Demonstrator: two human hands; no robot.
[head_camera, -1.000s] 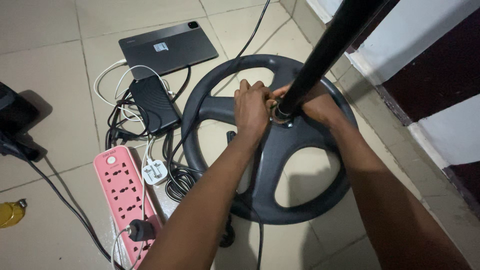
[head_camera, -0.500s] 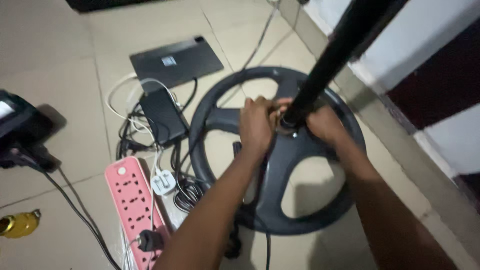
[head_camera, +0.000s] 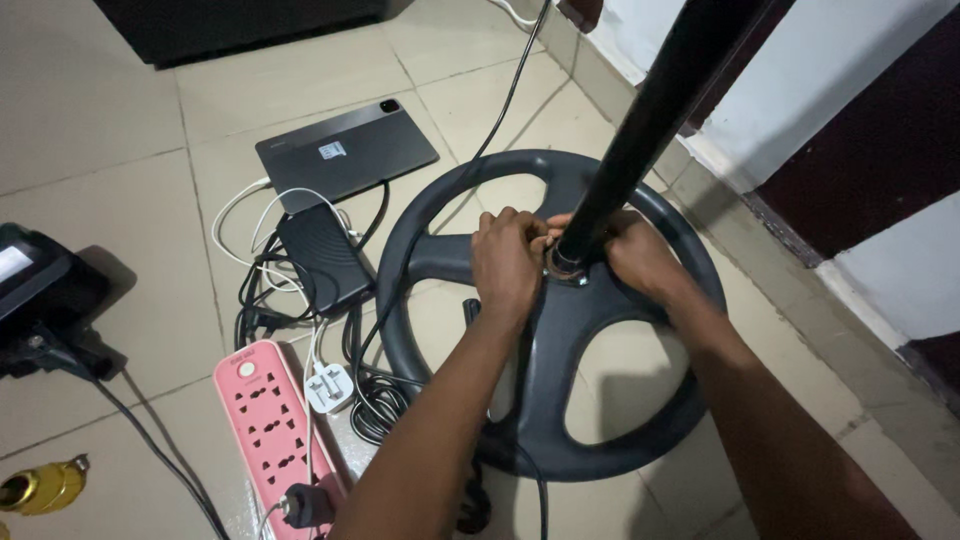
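A round dark grey base (head_camera: 560, 350) with three spokes lies on the tiled floor. A black pole (head_camera: 640, 120) rises from its hub towards the camera. My left hand (head_camera: 507, 262) wraps its fingers around the foot of the pole at the hub from the left. My right hand (head_camera: 640, 255) grips the same joint from the right. A metal ring (head_camera: 556, 268) shows between the two hands where the pole meets the hub.
Left of the base lie a grey tablet (head_camera: 345, 152), a black power bank (head_camera: 322, 256), tangled black and white cables (head_camera: 262, 290), a pink power strip (head_camera: 275, 425) with a white plug (head_camera: 328, 385), a yellow bottle (head_camera: 40, 486), and a black device (head_camera: 35, 295). A wall (head_camera: 860, 130) stands close at the right.
The view has shifted slightly, bringing the base lower in the picture. Both hands stay clamped on the pole's foot with no clear change of grip.
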